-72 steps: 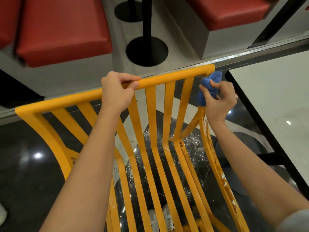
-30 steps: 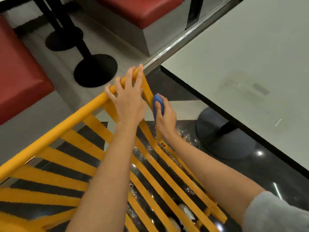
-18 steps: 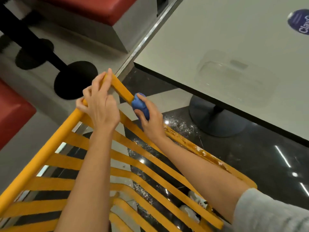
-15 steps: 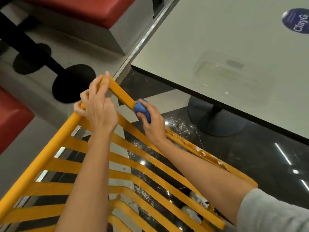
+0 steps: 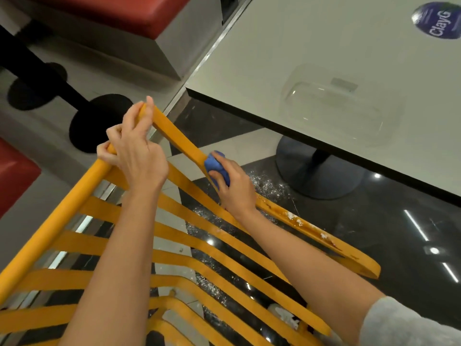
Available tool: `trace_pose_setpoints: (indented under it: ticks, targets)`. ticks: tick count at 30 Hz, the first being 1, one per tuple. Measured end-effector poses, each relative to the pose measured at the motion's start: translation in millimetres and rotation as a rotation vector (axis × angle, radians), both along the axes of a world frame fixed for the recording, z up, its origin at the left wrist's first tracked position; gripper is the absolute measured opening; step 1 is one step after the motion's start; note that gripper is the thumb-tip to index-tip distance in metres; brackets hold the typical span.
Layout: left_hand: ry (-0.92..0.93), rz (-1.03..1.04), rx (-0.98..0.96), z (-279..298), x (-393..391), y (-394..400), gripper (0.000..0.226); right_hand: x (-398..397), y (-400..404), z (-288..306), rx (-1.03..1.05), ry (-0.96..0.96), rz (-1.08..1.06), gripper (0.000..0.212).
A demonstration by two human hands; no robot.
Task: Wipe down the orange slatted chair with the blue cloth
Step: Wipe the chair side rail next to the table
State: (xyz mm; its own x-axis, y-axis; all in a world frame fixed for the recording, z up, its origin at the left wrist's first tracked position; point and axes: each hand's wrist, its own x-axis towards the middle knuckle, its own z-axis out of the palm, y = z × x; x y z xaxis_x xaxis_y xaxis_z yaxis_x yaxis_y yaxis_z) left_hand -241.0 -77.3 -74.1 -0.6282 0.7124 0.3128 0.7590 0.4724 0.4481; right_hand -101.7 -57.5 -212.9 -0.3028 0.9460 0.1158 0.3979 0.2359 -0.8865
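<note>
The orange slatted chair (image 5: 74, 240) fills the lower left, its back tilted toward me. My left hand (image 5: 137, 156) grips the top rail near its right corner, fingers wrapped over it. My right hand (image 5: 232, 188) holds the bunched blue cloth (image 5: 215, 167) and presses it against the chair's right side rail, a short way below the corner. Further down that rail, white crumbs and brownish stains (image 5: 299, 222) stick to the orange surface.
A white table (image 5: 324, 58) with a black edge stands close on the right, on a round grey base (image 5: 321, 171). A clear plastic tray (image 5: 334, 103) and a round blue sticker (image 5: 439, 21) are on it. Red benches (image 5: 119, 13) and black pedestal bases (image 5: 99, 121) lie beyond. White debris speckles the dark floor.
My right hand has slid the blue cloth down the side rail, away from the top corner. My left hand stays on the top rail. The view has turned rightward toward the table.
</note>
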Motion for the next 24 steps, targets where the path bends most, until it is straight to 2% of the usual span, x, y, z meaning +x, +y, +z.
trace_pose_setpoints:
  ticks: [5, 10, 14, 19, 22, 24]
  targets:
    - [0.031, 0.003, -0.017, 0, 0, 0, 0.076, 12, -1, 6, -0.060, -0.085, -0.052, 0.041]
    - [0.025, -0.006, -0.017, -2, -1, 0, 0.077, -5, 4, 19, -0.173, 0.017, -0.147, 0.038]
    - [0.034, -0.008, -0.019, -2, -1, -1, 0.077, -40, 22, 42, -0.148, 0.152, -0.086, 0.039]
    - [-0.004, -0.003, 0.023, -1, -4, 1, 0.066, -88, 53, 96, 0.101, 0.325, 0.056, 0.027]
    - [-0.001, 0.006, 0.016, -1, -3, 1, 0.070, -80, 56, 86, 0.058, 0.359, 0.121, 0.029]
    - [-0.001, 0.007, 0.002, -2, -3, 1, 0.074, -59, 46, 63, -0.005, 0.311, 0.143, 0.031]
